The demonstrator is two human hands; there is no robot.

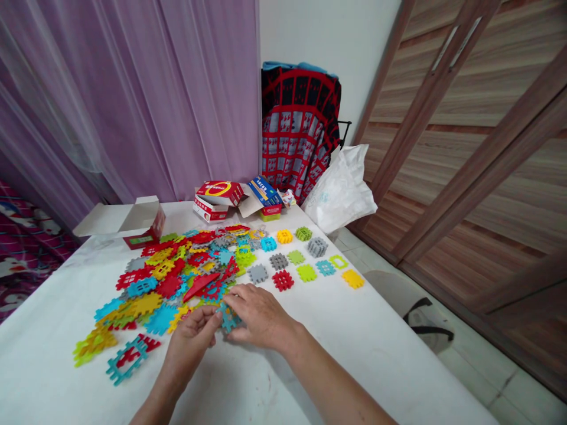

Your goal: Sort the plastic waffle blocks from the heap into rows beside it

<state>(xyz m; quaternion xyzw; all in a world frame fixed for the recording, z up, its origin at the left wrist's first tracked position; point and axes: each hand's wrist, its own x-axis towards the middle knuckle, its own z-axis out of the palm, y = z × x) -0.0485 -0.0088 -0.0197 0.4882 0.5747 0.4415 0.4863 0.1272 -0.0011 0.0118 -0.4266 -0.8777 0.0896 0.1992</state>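
Between my two hands is a blue toothed building tile (229, 319), held just above the table at the near edge of the pile. My left hand (195, 330) pinches its left side with thumb and fingers. My right hand (257, 313) grips it from the right, fingers bent over the top and thumb below. Beyond them spreads a heap of interlocking plastic tiles (170, 286) in red, yellow, blue, green and grey. Nearest on the right, a red tile (282, 280) and a grey tile (257, 273) lie flat. A blue frame tile (126, 360) sits at the near left.
Sorted tiles and small stacks, among them a yellow tile (353, 279), lie along the right side of the white table (310, 348). An open box (144, 224) stands back left; red boxes (219, 195) and a blue box (264, 192) stand behind. A white plastic bag (341, 189) leans at the right edge.
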